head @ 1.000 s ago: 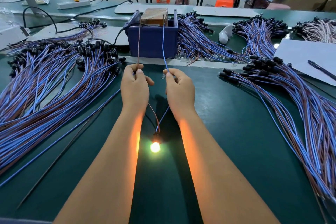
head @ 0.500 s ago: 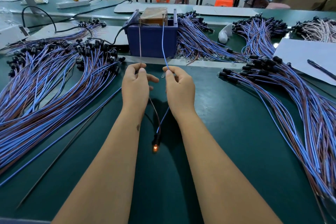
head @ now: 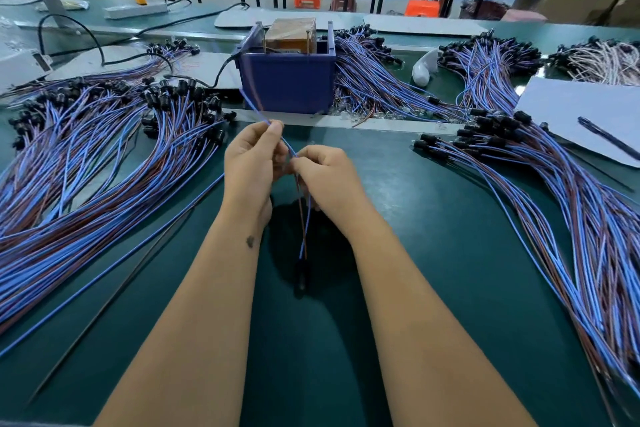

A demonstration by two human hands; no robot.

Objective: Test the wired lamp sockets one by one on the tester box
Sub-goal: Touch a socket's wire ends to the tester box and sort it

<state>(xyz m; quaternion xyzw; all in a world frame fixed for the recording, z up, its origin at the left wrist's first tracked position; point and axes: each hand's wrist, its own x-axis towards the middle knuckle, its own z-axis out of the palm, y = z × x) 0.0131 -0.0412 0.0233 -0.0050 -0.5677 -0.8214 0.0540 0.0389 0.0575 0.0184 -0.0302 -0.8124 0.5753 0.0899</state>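
Observation:
The blue tester box (head: 288, 83) stands at the back centre of the green table, with a wooden block and two upright metal pins on top. My left hand (head: 250, 163) and my right hand (head: 327, 177) are close together in front of it, each pinching the blue and brown wires of one lamp socket. The wires' free ends slant up to the left, off the pins. Its black socket (head: 302, 276) hangs below my hands, and its bulb is dark.
A big pile of wired sockets (head: 86, 156) fans out on the left, another pile (head: 554, 191) on the right, more bundles (head: 377, 80) behind the box. White paper with a dark pen (head: 588, 114) lies far right. A loose wire pair (head: 114, 263) crosses the table at left.
The bulb glowed brightly, dimmed, and is now dark. My hands pulled the wire ends off the tester's pins and came together nearer to me.

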